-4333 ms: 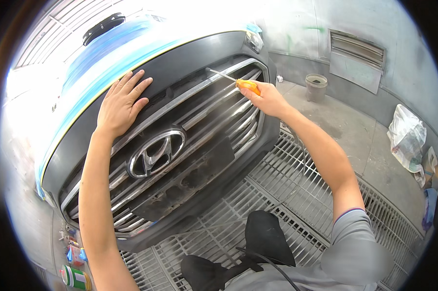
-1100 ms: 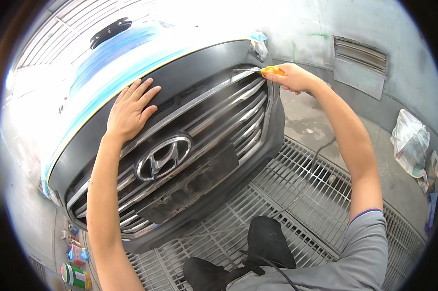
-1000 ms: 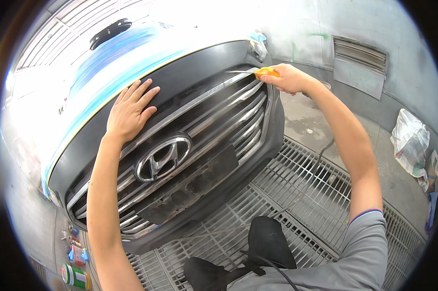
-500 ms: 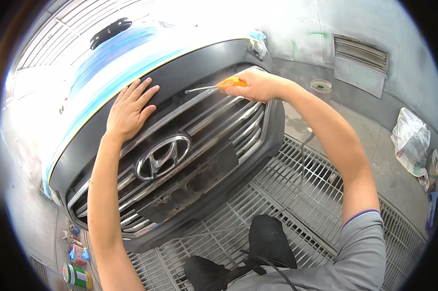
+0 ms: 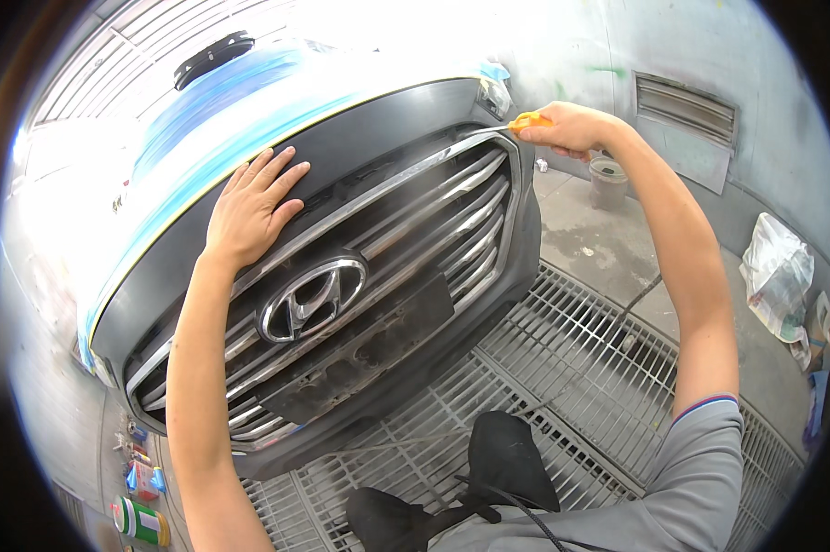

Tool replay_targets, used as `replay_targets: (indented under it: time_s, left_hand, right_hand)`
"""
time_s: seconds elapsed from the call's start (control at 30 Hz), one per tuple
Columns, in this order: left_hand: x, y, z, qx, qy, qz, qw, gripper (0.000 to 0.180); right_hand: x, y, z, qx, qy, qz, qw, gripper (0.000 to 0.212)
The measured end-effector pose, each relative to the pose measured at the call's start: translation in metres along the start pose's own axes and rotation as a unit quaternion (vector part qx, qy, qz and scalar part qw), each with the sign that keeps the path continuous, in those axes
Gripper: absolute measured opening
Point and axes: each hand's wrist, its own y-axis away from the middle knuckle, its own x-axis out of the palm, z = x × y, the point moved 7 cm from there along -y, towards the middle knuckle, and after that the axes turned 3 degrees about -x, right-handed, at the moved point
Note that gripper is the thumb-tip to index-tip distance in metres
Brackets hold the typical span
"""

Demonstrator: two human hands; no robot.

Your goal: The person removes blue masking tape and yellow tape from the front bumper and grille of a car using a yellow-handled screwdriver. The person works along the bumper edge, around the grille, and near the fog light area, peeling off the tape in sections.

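My left hand [image 5: 249, 210] lies flat with spread fingers on the matte dark grey front panel [image 5: 378, 120] of a car, just above its grille. My right hand [image 5: 576, 129] is closed around the orange handle of a screwdriver [image 5: 526, 122]. Its thin metal shaft points left, with the tip at the seam by the grille's upper right corner. The chrome grille [image 5: 433, 201] has several slanted bars and an oval chrome emblem [image 5: 312, 298] in its middle. How deep the screwdriver tip sits cannot be made out.
Blue-white masking film [image 5: 222, 110] covers the car behind a yellow tape edge. Metal floor grating [image 5: 576, 322] lies under my feet. A bucket [image 5: 608, 182] and a clear plastic bag [image 5: 776, 276] are at the right. Cans, one green and white [image 5: 141, 522], stand lower left.
My right hand has moved right and slightly up with the screwdriver, from the middle of the grille's top edge to its right corner. My left hand stays almost in place.
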Motion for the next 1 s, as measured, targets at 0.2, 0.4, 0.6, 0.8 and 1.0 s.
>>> replay_targets:
  time_s: [0.2,0.4,0.6,0.8,1.0]
  left_hand:
    - [-0.002,-0.001,-0.001,0.0,0.001,0.002,1.0,0.058]
    - [-0.002,-0.001,-0.002,-0.003,-0.001,0.012,1.0,0.057]
    - [-0.003,-0.002,-0.005,-0.004,-0.001,0.021,1.0,0.056]
    - [-0.002,0.001,0.0,-0.005,-0.003,0.009,1.0,0.057]
    - [-0.001,0.001,0.002,-0.004,-0.009,0.009,1.0,0.057]
  right_hand:
    - [0.02,-0.005,0.029,-0.065,-0.008,0.056,0.996,0.046]
    - [0.031,-0.003,0.064,-0.092,-0.004,0.067,0.993,0.048]
    - [0.051,0.002,0.101,-0.102,0.009,0.083,0.991,0.043]
    - [0.076,0.006,0.129,-0.165,-0.004,0.096,0.982,0.056]
    - [0.058,0.009,0.063,-0.097,-0.054,0.059,0.992,0.046]
